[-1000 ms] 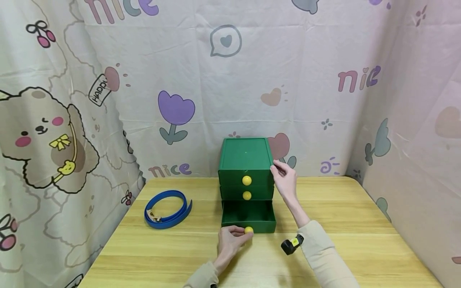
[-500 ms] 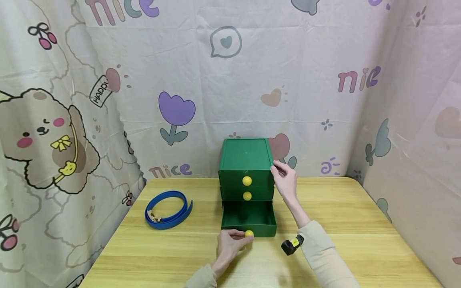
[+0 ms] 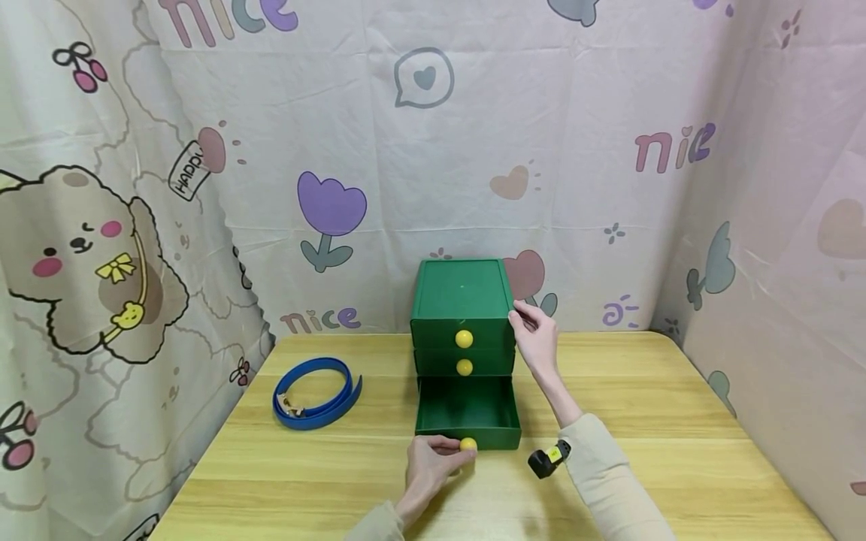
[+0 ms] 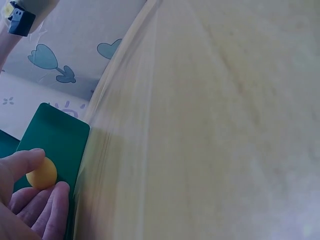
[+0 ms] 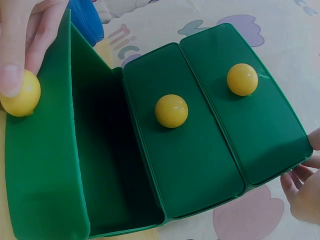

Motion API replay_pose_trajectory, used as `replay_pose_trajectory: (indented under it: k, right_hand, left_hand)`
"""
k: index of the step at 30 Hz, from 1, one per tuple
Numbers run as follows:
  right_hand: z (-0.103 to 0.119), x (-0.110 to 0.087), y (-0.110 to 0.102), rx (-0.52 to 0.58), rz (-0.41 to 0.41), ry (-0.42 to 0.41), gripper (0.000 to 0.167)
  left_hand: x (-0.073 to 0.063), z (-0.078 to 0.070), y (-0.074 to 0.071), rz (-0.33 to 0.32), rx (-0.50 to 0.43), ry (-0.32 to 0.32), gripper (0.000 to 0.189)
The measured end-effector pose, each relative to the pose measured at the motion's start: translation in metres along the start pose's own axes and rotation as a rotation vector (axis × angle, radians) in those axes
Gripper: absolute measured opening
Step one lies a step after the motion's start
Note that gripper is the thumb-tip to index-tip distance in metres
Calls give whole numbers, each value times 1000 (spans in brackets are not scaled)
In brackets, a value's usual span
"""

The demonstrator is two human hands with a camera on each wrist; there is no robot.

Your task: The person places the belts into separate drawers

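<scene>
A green drawer cabinet (image 3: 463, 289) with three drawers stands at the back middle of the table. Its bottom drawer (image 3: 501, 438) is pulled out, and the inside that shows holds nothing. My left hand (image 3: 429, 466) pinches the round yellow knob (image 4: 42, 174) of that drawer between thumb and fingers. The middle drawer (image 5: 187, 160) and the top drawer (image 5: 265, 125) are closed, each with its own yellow knob. At the cabinet's upper right front edge, my right hand (image 3: 537, 342) grips the corner, thumb on the front and fingers along the side.
A coiled blue belt (image 3: 318, 417) with a gold-coloured buckle lies on the table (image 3: 271, 488) to the left of the cabinet. A patterned curtain (image 3: 433, 165) hangs behind and on both sides. A small black device (image 3: 549, 459) is strapped at the right wrist.
The bottom drawer has slid further out toward me, with my left hand moving back on its knob. My right hand has stayed at the cabinet's corner.
</scene>
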State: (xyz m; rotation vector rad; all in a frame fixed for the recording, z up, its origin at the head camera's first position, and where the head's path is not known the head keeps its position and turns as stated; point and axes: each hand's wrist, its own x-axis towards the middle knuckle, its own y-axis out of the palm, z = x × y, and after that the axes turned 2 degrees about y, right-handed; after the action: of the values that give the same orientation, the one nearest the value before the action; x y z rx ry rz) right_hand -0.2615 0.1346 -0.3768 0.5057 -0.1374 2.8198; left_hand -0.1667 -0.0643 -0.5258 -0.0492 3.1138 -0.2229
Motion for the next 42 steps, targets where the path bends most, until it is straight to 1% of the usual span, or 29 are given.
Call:
replay_pose_trajectory:
  k: [3, 7, 15, 25, 32, 33, 34, 39, 40, 42]
  right_hand:
    - [-13, 6, 1, 10, -12, -16, 33]
    - [-19, 8, 1, 8, -20, -39, 33]
    - [-19, 8, 1, 9, -23, -40, 32]
    - [-20, 8, 1, 14, -16, -33, 33]
    - [-19, 7, 1, 9, -15, -44, 33]
    - [-14, 5, 1, 3, -11, -41, 33]
    - [-14, 5, 1, 1, -8, -32, 33]
    - [-13, 6, 0, 3, -1, -11, 34]
    - [-18, 8, 0, 9, -6, -13, 34]
    - [-18, 8, 0, 6, -13, -26, 33]
  left_hand:
    - [-1, 0, -1, 2, -4, 3, 26]
    - [-3, 0, -2, 3, 5, 16, 27]
    - [-5, 1, -3, 26, 25, 31, 26]
    - [-8, 1, -4, 32, 29, 27, 25]
    - [-11, 1, -6, 35, 35, 23, 25]
    - [-12, 1, -6, 36, 36, 22, 25]
    - [-12, 2, -6, 37, 36, 21, 25]
    - [-12, 2, -8, 49, 66, 49, 26]
    - [-12, 3, -8, 51, 75, 57, 26]
    - [-12, 3, -9, 54, 86, 67, 25]
